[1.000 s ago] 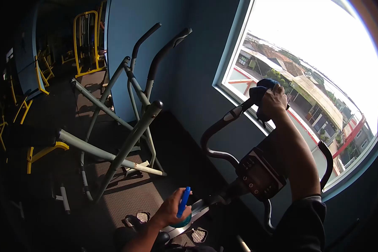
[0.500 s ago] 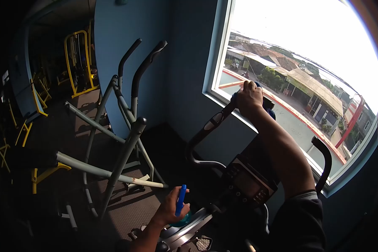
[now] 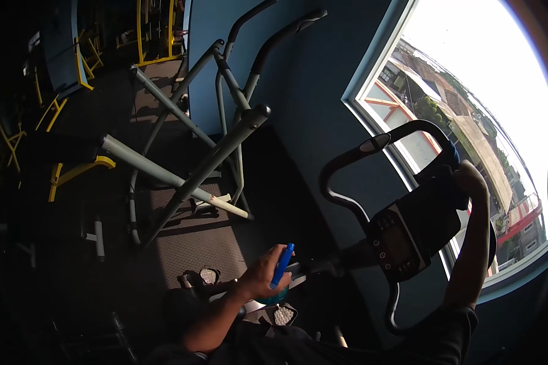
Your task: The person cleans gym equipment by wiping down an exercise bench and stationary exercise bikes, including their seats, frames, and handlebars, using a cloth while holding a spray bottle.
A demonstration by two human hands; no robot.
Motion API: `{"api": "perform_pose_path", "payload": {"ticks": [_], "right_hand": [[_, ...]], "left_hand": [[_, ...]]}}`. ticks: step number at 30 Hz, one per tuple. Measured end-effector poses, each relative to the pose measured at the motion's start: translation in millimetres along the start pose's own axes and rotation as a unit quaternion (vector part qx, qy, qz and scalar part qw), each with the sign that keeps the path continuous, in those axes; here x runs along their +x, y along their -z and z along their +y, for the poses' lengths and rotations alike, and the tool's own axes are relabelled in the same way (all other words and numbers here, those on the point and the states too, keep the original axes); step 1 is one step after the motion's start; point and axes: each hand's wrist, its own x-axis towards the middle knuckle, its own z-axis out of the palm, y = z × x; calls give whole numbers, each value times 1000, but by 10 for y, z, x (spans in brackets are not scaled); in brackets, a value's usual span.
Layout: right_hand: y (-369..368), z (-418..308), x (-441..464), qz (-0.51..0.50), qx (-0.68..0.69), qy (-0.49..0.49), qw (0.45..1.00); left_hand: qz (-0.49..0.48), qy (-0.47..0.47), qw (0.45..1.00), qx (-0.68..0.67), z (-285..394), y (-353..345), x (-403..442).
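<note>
My left hand (image 3: 263,277) is wrapped round a spray bottle with a blue trigger (image 3: 282,266) and a teal body, low in the middle of the view. My right arm reaches out to the far side of an exercise machine's curved black handlebar (image 3: 341,167). There my right hand (image 3: 469,178) is bent over a dark blue cloth (image 3: 454,153) against the bar; its fingers are hidden. Between my arms is the machine's console (image 3: 396,244), with a screen and round buttons.
A grey elliptical frame (image 3: 207,173) stands at the left on a brown mat (image 3: 195,255). Yellow gym frames (image 3: 79,176) are farther left. A white-framed window (image 3: 380,125) is beyond the handlebar, with roofs outside. Textured pedals (image 3: 284,314) are near my body.
My right hand has moved along the handlebar to the right and down with the cloth. The camera view has turned, and my left hand still holds the bottle.
</note>
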Motion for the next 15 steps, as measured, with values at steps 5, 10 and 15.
{"api": "perform_pose_path", "payload": {"ticks": [5, 10, 15], "right_hand": [[441, -209, -1184, 186, 486, 75, 850], [180, -1269, -2279, 199, 627, 32, 753], [-513, -3040, -3374, -209, 794, 90, 564]], "left_hand": [[11, 2, 1000, 0, -107, 120, -434], [5, -119, 992, -49, -255, 326, -939], [47, -169, 984, 41, -32, 881, -1729]]}}
